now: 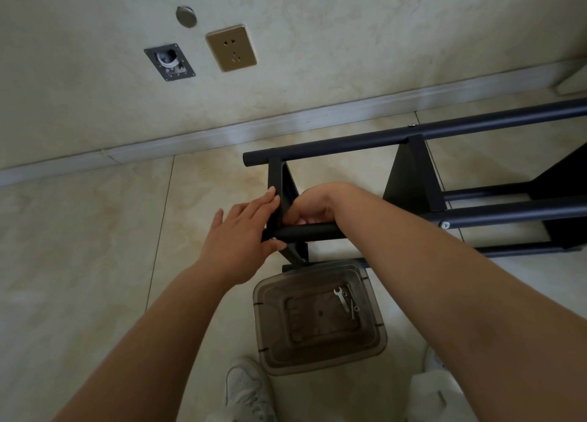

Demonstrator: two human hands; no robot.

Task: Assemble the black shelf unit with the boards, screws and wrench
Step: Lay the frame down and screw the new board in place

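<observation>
Pale floor tiles (95,231) are being used as the work surface, beside a wall carrying a brass socket (231,48). On them the black shelf unit (413,180) is lying on its side, its long tubes running off to the right.

The end board (279,196) is being steadied by the left hand (241,231), whose fingers are laid nearly straight against the board's edge while the thumb is reaching toward a screw (272,239) at the tube joint. A short tube (308,232) is being held by the right hand (313,207), with fingers curled around it from behind; how tightly cannot be told.

Progress is being judged as partial. Two boards are already seated between the tubes, and a fixed screw is showing farther right on a tube. The end joint appears to be at the hand-fitting stage. The wrench (341,299) is lying unused in the smoky plastic bin (374,342) with some loose hardware, so tightening is probably remaining, and perhaps further fixings.
</observation>
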